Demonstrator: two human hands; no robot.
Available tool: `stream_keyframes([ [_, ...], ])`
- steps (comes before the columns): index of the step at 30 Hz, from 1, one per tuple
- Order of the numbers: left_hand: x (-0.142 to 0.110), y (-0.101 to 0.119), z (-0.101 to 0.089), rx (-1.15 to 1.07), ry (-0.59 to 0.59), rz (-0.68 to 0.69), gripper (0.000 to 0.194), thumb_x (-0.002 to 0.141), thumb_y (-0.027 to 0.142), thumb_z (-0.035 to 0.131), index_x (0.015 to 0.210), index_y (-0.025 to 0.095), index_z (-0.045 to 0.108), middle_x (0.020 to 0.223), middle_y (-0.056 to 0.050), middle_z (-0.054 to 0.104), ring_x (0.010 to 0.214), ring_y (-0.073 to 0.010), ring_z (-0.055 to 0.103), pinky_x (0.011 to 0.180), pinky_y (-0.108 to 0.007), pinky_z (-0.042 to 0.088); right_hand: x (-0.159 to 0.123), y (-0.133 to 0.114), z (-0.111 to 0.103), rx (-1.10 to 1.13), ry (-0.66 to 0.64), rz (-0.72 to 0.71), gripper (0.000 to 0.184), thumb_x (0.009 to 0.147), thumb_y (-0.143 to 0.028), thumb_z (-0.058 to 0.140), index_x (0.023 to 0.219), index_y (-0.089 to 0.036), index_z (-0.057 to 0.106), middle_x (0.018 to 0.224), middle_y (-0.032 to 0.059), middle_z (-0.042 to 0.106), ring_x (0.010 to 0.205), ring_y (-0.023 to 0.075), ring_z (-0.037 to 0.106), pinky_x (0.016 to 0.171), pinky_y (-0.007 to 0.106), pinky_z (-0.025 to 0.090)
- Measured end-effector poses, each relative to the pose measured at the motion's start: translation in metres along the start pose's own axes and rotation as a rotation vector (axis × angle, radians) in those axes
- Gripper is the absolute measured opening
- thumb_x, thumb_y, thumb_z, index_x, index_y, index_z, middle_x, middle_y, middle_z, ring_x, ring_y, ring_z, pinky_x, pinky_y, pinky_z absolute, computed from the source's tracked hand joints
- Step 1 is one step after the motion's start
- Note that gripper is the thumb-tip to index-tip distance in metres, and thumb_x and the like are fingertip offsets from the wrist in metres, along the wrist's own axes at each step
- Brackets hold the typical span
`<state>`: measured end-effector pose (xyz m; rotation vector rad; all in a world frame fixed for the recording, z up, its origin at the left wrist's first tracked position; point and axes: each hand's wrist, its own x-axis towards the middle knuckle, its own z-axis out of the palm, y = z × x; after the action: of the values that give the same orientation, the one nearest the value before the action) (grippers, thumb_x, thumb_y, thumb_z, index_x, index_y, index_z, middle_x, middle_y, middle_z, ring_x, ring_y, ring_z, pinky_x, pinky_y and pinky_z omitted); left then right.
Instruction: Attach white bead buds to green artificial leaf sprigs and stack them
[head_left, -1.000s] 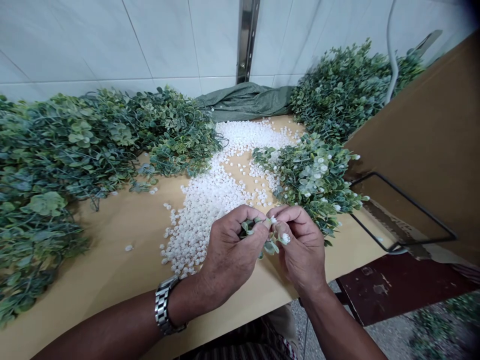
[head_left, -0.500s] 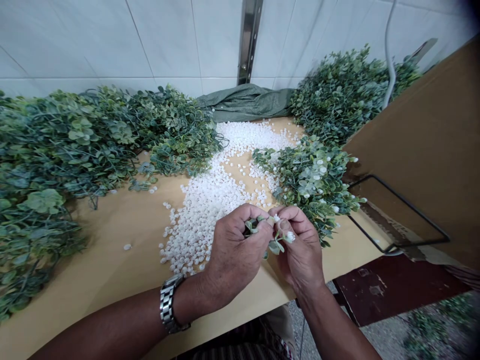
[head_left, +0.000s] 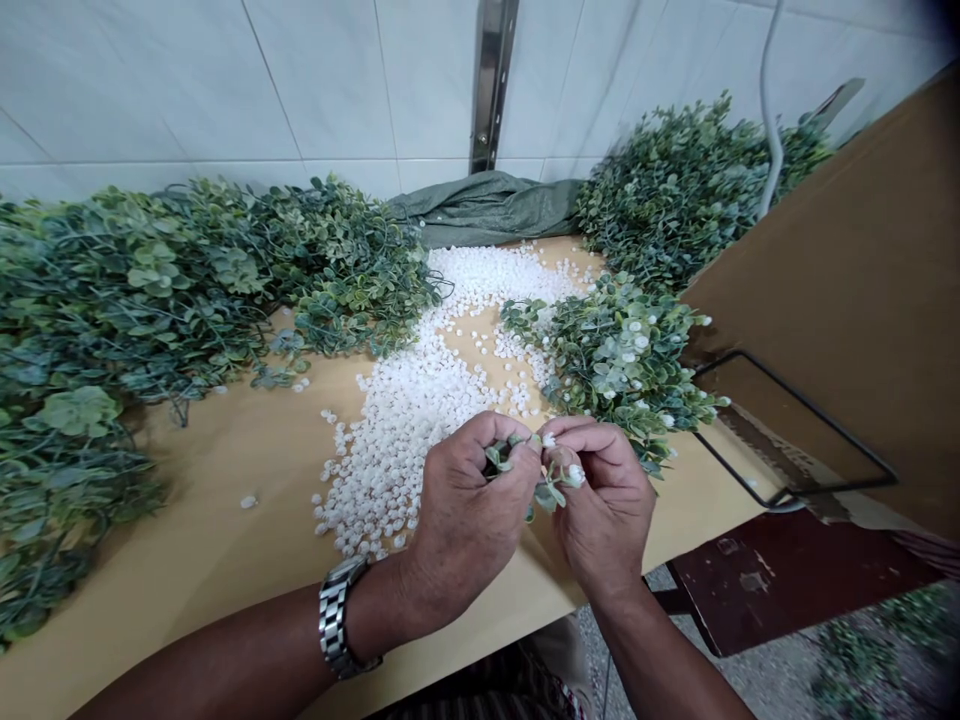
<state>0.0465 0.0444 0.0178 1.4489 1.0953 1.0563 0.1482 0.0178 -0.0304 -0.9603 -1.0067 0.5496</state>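
Over the near part of the desk, a leafy sprig lies between two working hands.
The left hand has its fingers clamped on the sprig; the right hand pinches at a white bud on its tip, though the fingers hide whether it is seated. The step looks like fitting buds to stems; the next move seems to call for a small, firm push against a steady stem. Just beyond spread loose buds, with a budded bunch to their right and a foliage heap to their left. A cardboard sheet and black wire frame crowd the right side, apart from the hands.
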Motion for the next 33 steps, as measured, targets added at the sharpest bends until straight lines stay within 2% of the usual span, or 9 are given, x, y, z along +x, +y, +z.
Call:
stream_keyframes([
  [4,-0.001,0.000,0.001,0.005,-0.009,0.025,0.015,0.073,0.010,0.048,0.061,0.017,0.054,0.052,0.005,0.050,0.047,-0.0065,0.042,0.044,-0.017,0.036,0.001,-0.003,0.002,-0.122,0.015,-0.139,0.015,0.082,-0.007,0.058,0.080,-0.021,0.061,0.080,0.0010,0.062,0.079,0.0132,0.060,0.069,0.026,0.050],
  [9,-0.002,0.000,0.000,-0.012,-0.041,0.026,0.015,0.075,0.013,0.049,0.061,0.017,0.052,0.052,0.005,0.048,0.047,-0.0071,0.041,0.044,-0.017,0.036,0.001,-0.004,0.001,-0.190,-0.004,-0.241,0.020,0.082,-0.003,0.054,0.083,-0.022,0.062,0.081,0.0009,0.062,0.079,0.0126,0.060,0.068,0.026,0.049],
  [18,-0.003,-0.003,0.001,0.024,-0.082,0.087,0.017,0.078,0.014,0.048,0.061,0.017,0.051,0.053,0.004,0.047,0.048,-0.0076,0.041,0.046,-0.018,0.036,0.002,-0.005,-0.006,-0.300,-0.048,-0.307,0.019,0.082,-0.005,0.054,0.086,-0.021,0.063,0.080,0.0028,0.064,0.076,0.0161,0.062,0.064,0.031,0.051],
  [26,-0.003,-0.002,0.001,0.026,-0.069,0.032,0.016,0.079,0.016,0.048,0.063,0.018,0.051,0.054,0.004,0.046,0.049,-0.0080,0.041,0.046,-0.018,0.037,0.000,0.001,-0.011,-0.399,-0.073,-0.448,0.033,0.078,-0.001,0.054,0.099,-0.024,0.065,0.089,0.0048,0.068,0.084,0.0186,0.066,0.068,0.034,0.055],
  [33,-0.002,-0.006,0.000,0.058,-0.071,0.113,0.017,0.080,0.014,0.046,0.064,0.017,0.051,0.053,0.005,0.042,0.050,-0.0076,0.038,0.046,-0.017,0.035,0.002,-0.001,-0.013,-0.481,-0.109,-0.551,0.040,0.076,0.000,0.052,0.104,-0.024,0.064,0.093,0.0079,0.070,0.085,0.0199,0.067,0.067,0.038,0.058],
])
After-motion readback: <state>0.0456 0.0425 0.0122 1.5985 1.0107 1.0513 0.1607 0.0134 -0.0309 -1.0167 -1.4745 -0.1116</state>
